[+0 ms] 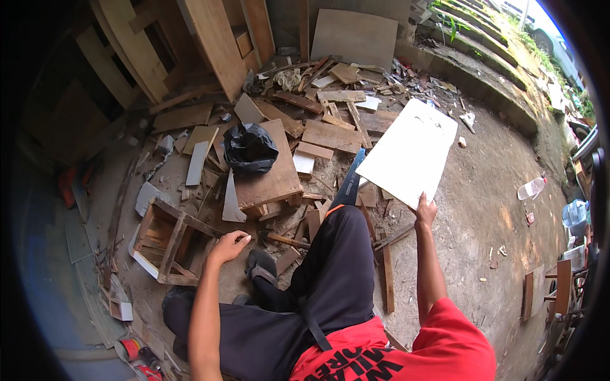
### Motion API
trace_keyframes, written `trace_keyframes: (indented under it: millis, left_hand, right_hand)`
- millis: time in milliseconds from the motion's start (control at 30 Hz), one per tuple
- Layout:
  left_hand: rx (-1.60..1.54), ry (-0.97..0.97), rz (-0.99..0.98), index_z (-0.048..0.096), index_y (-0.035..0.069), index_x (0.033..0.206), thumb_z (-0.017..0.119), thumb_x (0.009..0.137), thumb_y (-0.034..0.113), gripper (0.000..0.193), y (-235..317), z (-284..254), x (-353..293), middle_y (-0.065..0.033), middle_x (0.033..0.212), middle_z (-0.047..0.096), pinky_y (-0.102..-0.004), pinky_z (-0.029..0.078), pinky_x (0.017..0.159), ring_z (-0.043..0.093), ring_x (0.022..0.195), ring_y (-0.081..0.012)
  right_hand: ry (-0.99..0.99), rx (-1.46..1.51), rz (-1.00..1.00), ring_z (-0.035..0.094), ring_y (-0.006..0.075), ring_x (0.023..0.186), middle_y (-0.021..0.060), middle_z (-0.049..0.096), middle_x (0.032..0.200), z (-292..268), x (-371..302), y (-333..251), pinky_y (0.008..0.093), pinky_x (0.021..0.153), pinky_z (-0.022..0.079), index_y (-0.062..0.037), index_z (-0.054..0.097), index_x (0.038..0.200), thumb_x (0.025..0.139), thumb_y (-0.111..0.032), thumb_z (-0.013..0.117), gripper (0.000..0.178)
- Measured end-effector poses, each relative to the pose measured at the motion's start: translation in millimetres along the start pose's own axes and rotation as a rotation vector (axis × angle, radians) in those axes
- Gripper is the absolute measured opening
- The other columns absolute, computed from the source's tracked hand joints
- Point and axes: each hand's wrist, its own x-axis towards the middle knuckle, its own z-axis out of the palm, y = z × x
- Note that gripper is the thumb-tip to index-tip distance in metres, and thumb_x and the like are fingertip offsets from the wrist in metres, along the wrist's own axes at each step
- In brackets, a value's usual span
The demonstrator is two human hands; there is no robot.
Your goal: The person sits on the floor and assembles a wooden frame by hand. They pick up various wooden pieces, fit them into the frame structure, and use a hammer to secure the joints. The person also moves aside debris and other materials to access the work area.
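Note:
My right hand (424, 211) grips the near edge of a flat white board (416, 152), which is held up and tilted over the wood scraps. Loosely curled, my left hand (230, 247) hovers beside an open wooden box frame (175, 241), and nothing shows between its fingers. Beside my raised knee is a handsaw (349, 183) with a blue blade; the knee hides its lower end. A black plastic bag (250, 148) rests on a brown wooden box (274, 181) in front of me.
Scrap wood (332, 135) lies heaped beyond my feet. Tall wooden panels (213, 47) lean at the back left, near a plain board (353, 38) against the wall. Concrete steps (476, 76) rise at the far right. On the right lie a plastic bottle (532, 188) and a large water jug (575, 214).

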Motion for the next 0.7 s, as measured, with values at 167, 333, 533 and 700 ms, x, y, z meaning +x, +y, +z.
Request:
trace_keyframes:
  millis: [167,333,533,700]
  left_hand:
    - [0.093,-0.110,0.143,0.065,0.001,0.116,0.059,0.096,0.038,0.043,49,2,31,-0.0170,0.110,0.070,-0.0382,0.050,0.089,0.066,0.102,-0.0288]
    - [0.422,-0.133,0.013,0.064,0.002,0.118,0.059,0.095,0.041,0.045,70,-108,-23,-0.0206,0.111,0.069,-0.0404,0.050,0.092,0.065,0.107,-0.0337]
    - [0.374,0.292,0.188,0.067,0.000,0.109,0.061,0.094,0.042,0.045,72,-192,-27,-0.0220,0.097,0.070,-0.0422,0.051,0.083,0.068,0.094,-0.0348]
    - [0.383,0.274,-0.006,0.059,-0.001,0.122,0.066,0.090,0.046,0.057,-33,-186,-32,-0.0236,0.120,0.063,-0.0414,0.048,0.095,0.062,0.111,-0.0361]
  right_hand:
    - [-0.060,-0.868,-0.036,0.069,0.0343,0.095,0.0243,0.064,0.114,-104,142,96,0.0454,0.073,0.058,0.0093,0.046,0.134,0.090,-0.036,0.068,0.067]
    - [-0.285,-0.860,-0.579,0.037,0.0454,0.135,0.0334,0.037,0.144,43,-26,1,0.0475,0.112,0.033,0.0107,0.016,0.148,0.087,-0.027,0.071,0.091]
    - [-0.770,-0.566,-0.555,0.052,0.0407,0.124,0.0314,0.051,0.131,151,-96,-70,0.0442,0.103,0.043,0.0052,0.037,0.139,0.090,-0.026,0.070,0.066]
    - [-0.833,-0.522,-0.503,0.062,0.0366,0.112,0.0328,0.058,0.121,257,-139,-29,0.0427,0.091,0.051,0.0072,0.041,0.134,0.090,-0.038,0.071,0.070]
